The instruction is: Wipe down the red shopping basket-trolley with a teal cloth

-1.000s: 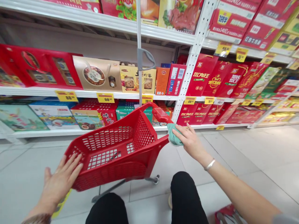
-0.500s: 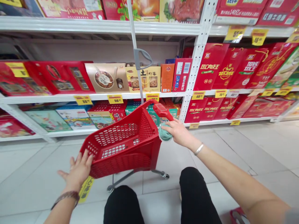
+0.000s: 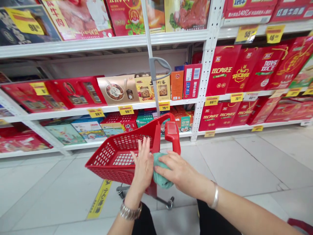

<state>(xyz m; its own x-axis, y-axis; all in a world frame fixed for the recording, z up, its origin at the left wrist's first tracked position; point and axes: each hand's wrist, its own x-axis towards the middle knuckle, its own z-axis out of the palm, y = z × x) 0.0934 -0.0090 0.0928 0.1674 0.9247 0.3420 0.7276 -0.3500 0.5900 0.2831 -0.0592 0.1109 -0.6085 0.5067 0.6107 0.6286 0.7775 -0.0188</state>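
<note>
A red plastic shopping cart [image 3: 110, 173] with a holed basket stands on the floor in front of me. Its basket holds nothing that I can see. My right hand [image 3: 177, 171] is closed on a bunched green cloth [image 3: 161, 181], against the cart's rear end just below the red handle [image 3: 172, 130]. Beside the cloth, my left hand [image 3: 143, 164] is held up with its fingers stretched out, over the near rear side of the basket. The left palm's edge seems to meet the cloth; whether it presses on it I cannot tell.
White shelving [image 3: 176, 107] with boxed goods runs behind the cart. Red gift bags [image 3: 222, 70] line the right side. A pale pole with a grey hook [image 3: 153, 68] rises beside the cart. A yellow strip [image 3: 99, 200] marks the tiled floor; my legs are below.
My left hand has left the far left end of the basket and moved right, next to the cloth. My right hand has come down from the handle's base with the cloth.
</note>
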